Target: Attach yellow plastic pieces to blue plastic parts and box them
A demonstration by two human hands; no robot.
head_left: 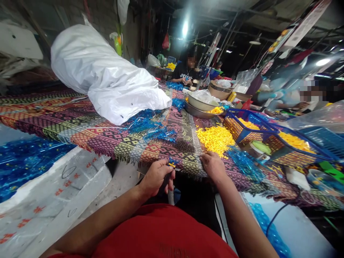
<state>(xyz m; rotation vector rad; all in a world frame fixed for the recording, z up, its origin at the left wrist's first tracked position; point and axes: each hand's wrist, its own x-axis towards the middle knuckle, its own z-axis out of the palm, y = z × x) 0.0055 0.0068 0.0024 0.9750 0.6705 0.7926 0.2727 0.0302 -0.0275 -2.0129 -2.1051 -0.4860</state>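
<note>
The left arm is reaching forward from the red shirt, and the left hand is turning inward above the near edge of the woven cloth. Its fingers are curling together, and the thumb and forefinger are pinching a small blue-and-yellow piece at the hand's far side. The right arm is stretching forward too, with the right hand lying palm-down on the cloth just beside the left. Its fingers are resting loosely together near the cloth's edge, and whether they are holding anything tiny is impossible to tell.

Just beyond the right hand, a heap of yellow pieces is spreading across the cloth, with a dark heap beside it. Crumpled blue film is lying to the right of the right hand, and more is bunching near the middle of the cloth. Two blue-rimmed baskets holding yellow pieces are sitting further right, and a metal bowl is standing beyond them. A large white sack is lying along the cloth's far left. A co-worker is sitting at the far end, hands together.
</note>
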